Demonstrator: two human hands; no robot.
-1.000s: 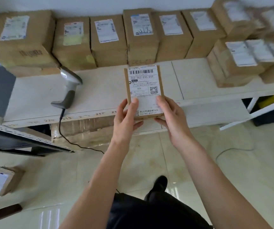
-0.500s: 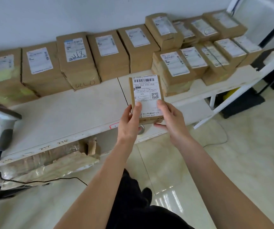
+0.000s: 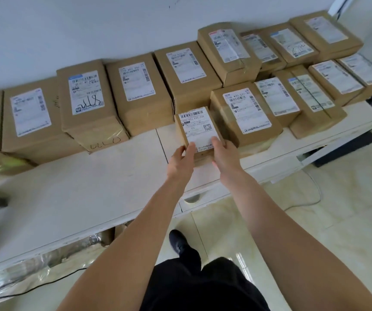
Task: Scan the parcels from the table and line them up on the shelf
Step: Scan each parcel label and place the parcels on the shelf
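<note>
- My left hand (image 3: 180,161) and right hand (image 3: 224,157) both grasp the small parcel (image 3: 197,129) by its near end.
- It sits over the white shelf (image 3: 117,176), boxes (image 3: 244,113) at three o'clock and twelve.

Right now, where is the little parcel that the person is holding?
In the head view, the small parcel sits mid-frame over the white shelf, held by the left hand and right hand, in front of the row of boxes.
</note>
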